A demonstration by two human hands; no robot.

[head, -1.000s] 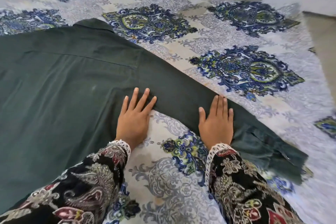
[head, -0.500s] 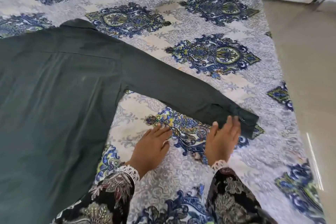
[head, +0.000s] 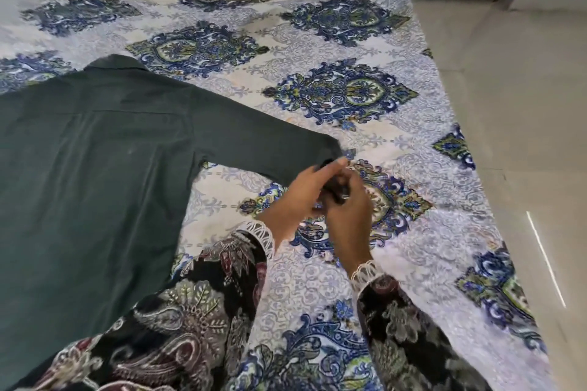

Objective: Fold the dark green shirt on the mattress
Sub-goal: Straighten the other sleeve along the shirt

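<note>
Light, limp cloth, the dark green shirt (head: 95, 168) lies flat toward the mattress's (head: 428, 143) left edge, best taken at the cuff, where left hand (head: 301, 197) and right hand (head: 349, 216) fingers pinch it.

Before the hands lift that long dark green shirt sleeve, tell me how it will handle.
The dark green shirt sleeve will probably droop, since it lies flat and limp on the patterned mattress cover. It looks light: the left hand and right hand bunch its cuff easily. Lifting may tug the shirt body along.
</note>
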